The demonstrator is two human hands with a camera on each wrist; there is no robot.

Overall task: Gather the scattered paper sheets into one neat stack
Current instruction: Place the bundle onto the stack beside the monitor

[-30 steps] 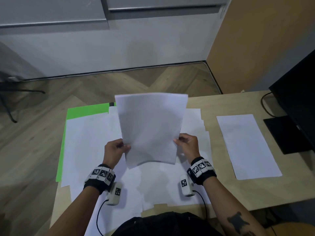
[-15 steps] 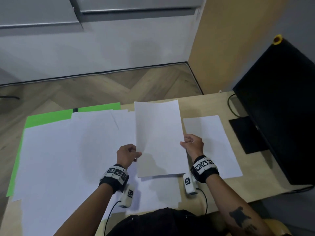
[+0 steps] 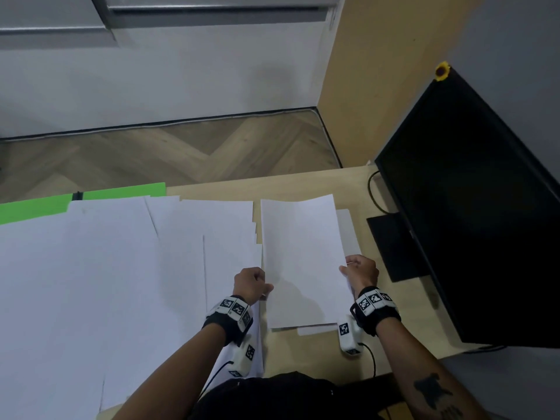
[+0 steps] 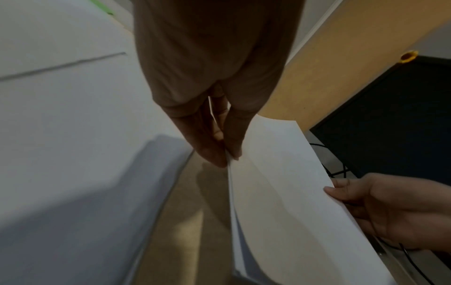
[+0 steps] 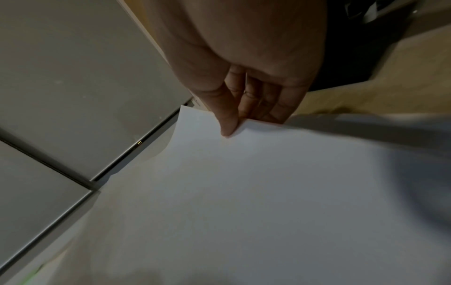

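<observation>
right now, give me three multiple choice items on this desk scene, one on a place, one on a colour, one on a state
1. Where is the monitor?
A. right of the held sheet
B. left of it
C. under it

2. What colour is the mat under the loose sheets?
A. red
B. green
C. blue

3. How is the held sheet held?
A. left hand only
B. lying free
C. pinched by both hands

Answers: 1 A, it stands at the desk's right edge. 2 B, green shows at the far left. 3 C, left hand and right hand each pinch a side.

An office or home study is shown.
A wooden desk, a black monitor and herringbone flooring are seen.
</observation>
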